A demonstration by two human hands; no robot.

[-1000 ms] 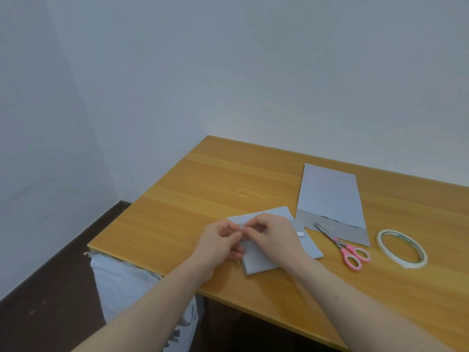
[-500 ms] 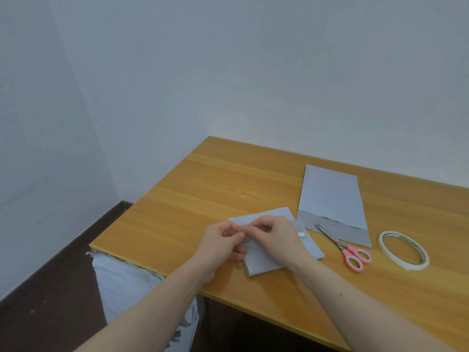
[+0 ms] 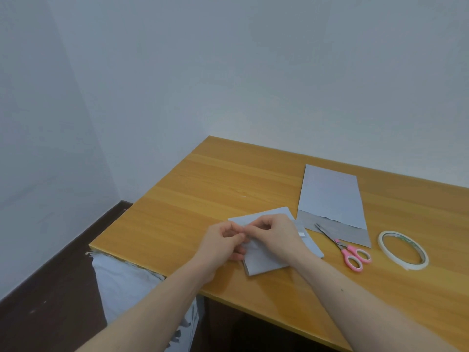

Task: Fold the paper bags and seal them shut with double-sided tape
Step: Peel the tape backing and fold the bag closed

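Pinching something tiny together, both hands, left hand (image 3: 220, 243) and right hand (image 3: 275, 233), rest on the folded paper bag (image 3: 264, 261).

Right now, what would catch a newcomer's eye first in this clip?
Both hands, left hand and right hand, meet fingertip to fingertip over a folded paper bag near the table's front edge. Pink-handled scissors and a tape roll lie to its right.

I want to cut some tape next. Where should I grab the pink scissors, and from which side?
Take the pink scissors by the two pink loops, coming from the near edge of the table. The loops point towards you, while the blades point away and their tips lie on the flat paper bag. Both hands are busy on the folded bag, so free the right hand first.
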